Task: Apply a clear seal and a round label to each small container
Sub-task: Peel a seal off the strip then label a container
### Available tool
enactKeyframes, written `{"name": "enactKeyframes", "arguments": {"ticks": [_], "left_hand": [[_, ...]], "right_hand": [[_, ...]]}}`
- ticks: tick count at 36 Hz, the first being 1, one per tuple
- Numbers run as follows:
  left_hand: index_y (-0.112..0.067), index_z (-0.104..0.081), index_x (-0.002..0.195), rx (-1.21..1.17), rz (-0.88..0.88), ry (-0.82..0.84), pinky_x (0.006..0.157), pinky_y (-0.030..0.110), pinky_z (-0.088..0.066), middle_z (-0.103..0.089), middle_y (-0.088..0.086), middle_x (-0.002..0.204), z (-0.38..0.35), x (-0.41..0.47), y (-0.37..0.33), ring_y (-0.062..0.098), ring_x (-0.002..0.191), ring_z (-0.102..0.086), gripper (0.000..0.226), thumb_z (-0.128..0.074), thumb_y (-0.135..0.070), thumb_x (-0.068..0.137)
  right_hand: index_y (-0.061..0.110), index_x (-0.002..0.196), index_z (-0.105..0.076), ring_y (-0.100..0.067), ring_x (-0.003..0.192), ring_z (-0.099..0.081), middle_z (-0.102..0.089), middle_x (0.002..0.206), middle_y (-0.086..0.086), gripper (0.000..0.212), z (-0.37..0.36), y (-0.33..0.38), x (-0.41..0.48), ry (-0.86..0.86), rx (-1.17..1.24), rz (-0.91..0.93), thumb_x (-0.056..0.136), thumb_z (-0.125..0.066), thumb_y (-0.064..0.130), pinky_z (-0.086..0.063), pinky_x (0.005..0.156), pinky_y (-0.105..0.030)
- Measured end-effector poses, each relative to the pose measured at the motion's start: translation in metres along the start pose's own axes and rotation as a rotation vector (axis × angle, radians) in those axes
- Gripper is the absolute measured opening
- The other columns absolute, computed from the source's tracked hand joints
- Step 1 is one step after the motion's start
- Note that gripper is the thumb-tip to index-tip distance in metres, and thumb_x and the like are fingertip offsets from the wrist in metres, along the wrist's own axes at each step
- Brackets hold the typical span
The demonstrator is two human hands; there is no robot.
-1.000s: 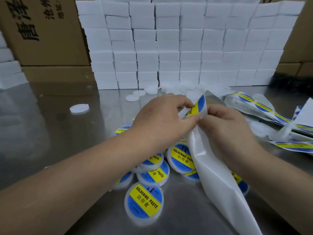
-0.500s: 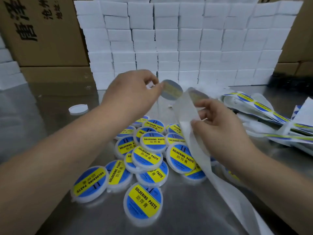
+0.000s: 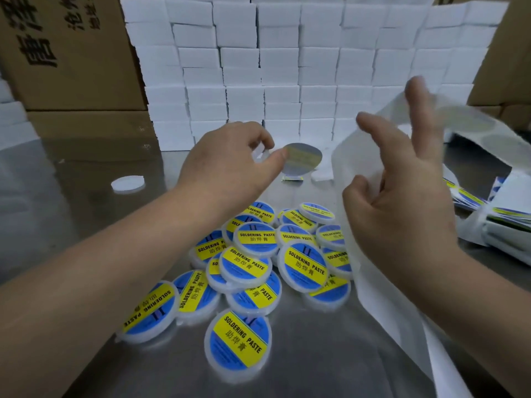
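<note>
Mid-frame, the left hand (image 3: 227, 165) pinches a round blue-and-yellow label (image 3: 301, 159) above labelled white plastic containers (image 3: 253, 239); the right hand (image 3: 402, 202) is splayed loose against the white backing strip (image 3: 388, 297). Held by one edge, it may fold onto itself or land crooked.

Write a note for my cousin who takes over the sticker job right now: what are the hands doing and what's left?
Left grip pinches one peeled round label by its edge, above the table.
Right grip has its fingers spread; the white backing strip drapes against it.
Done: a pile of labelled containers lies in front of you.
Left: press the held label onto a bare container; one plain white piece sits far left. More label sheets wait on the right.
Clear seals are too hard to see, so check them.
</note>
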State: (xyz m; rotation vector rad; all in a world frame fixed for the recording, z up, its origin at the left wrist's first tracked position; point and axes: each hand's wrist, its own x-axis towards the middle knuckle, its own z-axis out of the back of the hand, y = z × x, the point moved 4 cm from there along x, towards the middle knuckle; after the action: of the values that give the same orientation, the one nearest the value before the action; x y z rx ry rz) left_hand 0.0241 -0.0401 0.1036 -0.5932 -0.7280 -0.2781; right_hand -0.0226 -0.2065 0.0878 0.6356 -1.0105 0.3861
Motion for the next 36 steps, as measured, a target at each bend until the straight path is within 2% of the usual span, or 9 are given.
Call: {"name": "enactKeyframes", "arguments": {"ticks": [4,7,12,17,20,23,27,31,36], "left_hand": [[-0.028,-0.06,0.07,-0.179,0.086,0.075,0.062,0.017,-0.039,-0.059,-0.01,0.077,-0.004,0.0,0.001,0.003,0.073,-0.052,0.015,-0.057,-0.038,0.082],[-0.03,-0.059,0.067,-0.352,0.19,0.19,0.059,0.011,-0.04,-0.06,-0.014,0.065,-0.009,0.001,0.001,-0.005,0.058,-0.051,0.016,-0.06,-0.03,0.082],[-0.017,-0.062,0.079,-0.713,0.533,0.364,0.052,0.02,-0.047,-0.067,0.001,0.065,-0.019,0.0,0.007,0.013,0.063,-0.066,0.005,-0.057,-0.016,0.081],[-0.014,-0.06,0.084,-0.799,0.613,0.424,0.046,0.017,-0.047,-0.066,0.006,0.075,-0.022,-0.003,0.011,0.014,0.061,-0.068,0.007,-0.06,-0.018,0.078],[-0.016,-0.062,0.078,-0.758,0.553,0.38,0.05,0.019,-0.048,-0.066,-0.001,0.064,-0.022,-0.002,0.009,0.011,0.06,-0.066,0.002,-0.062,-0.018,0.078],[-0.023,-0.062,0.07,-0.623,0.379,0.247,0.063,0.026,-0.048,-0.064,-0.009,0.066,-0.016,0.001,0.004,0.011,0.069,-0.064,0.011,-0.067,-0.028,0.079],[-0.028,-0.059,0.073,-0.354,0.123,0.071,0.05,0.006,-0.036,-0.057,-0.013,0.071,-0.006,-0.002,-0.006,-0.007,0.057,-0.048,0.014,-0.067,-0.039,0.074],[-0.03,-0.053,0.083,-0.125,-0.137,0.001,0.062,0.006,-0.031,-0.048,-0.016,0.08,-0.001,-0.006,-0.016,0.0,0.075,-0.04,0.021,-0.067,-0.042,0.072],[-0.021,-0.059,0.096,0.043,-0.274,0.031,0.07,0.017,-0.028,-0.046,-0.014,0.093,-0.002,-0.006,-0.017,0.005,0.088,-0.043,0.035,-0.069,-0.043,0.071]], "right_hand": [[0.013,0.111,-0.064,-0.019,0.09,-0.05,-0.04,0.136,0.008,0.052,-0.002,0.0,0.003,0.045,-0.072,0.114,0.067,-0.046,-0.006,-0.051,0.058,-0.036],[0.014,0.101,-0.069,-0.013,0.079,-0.054,-0.07,0.095,0.0,0.043,-0.007,-0.008,0.002,0.1,-0.058,0.048,0.069,-0.044,0.0,-0.042,0.059,-0.026],[0.019,0.104,-0.066,-0.002,0.069,-0.042,-0.057,0.073,0.016,0.035,-0.007,-0.014,0.001,0.128,0.015,-0.078,0.075,-0.046,0.019,-0.031,0.061,-0.022],[0.036,0.082,-0.062,0.005,0.06,-0.049,-0.057,0.066,0.021,0.021,-0.011,-0.015,-0.003,0.219,0.129,-0.161,0.076,-0.043,0.039,-0.033,0.059,-0.009],[0.034,0.062,-0.052,-0.001,0.068,-0.052,-0.059,0.079,0.02,0.026,-0.01,-0.017,-0.002,0.205,0.138,-0.183,0.076,-0.037,0.049,-0.037,0.059,-0.016],[0.016,0.068,-0.063,-0.01,0.058,-0.051,-0.061,0.067,-0.001,0.042,-0.013,-0.022,-0.002,0.197,0.234,-0.323,0.078,-0.039,0.049,-0.042,0.052,-0.029],[0.027,0.062,-0.068,0.002,0.044,-0.048,-0.061,0.056,0.011,0.041,-0.019,-0.031,-0.003,0.187,0.468,-0.559,0.082,-0.043,0.052,-0.033,0.041,-0.01],[0.022,0.063,-0.069,0.0,0.047,-0.049,-0.06,0.054,0.01,0.039,-0.022,-0.037,-0.002,0.201,0.553,-0.675,0.088,-0.05,0.045,-0.037,0.054,-0.024],[0.018,0.043,-0.057,-0.001,0.033,-0.035,-0.046,0.038,0.012,0.038,-0.022,-0.037,-0.001,0.195,0.516,-0.669,0.081,-0.059,0.021,-0.027,0.034,-0.01]]}}
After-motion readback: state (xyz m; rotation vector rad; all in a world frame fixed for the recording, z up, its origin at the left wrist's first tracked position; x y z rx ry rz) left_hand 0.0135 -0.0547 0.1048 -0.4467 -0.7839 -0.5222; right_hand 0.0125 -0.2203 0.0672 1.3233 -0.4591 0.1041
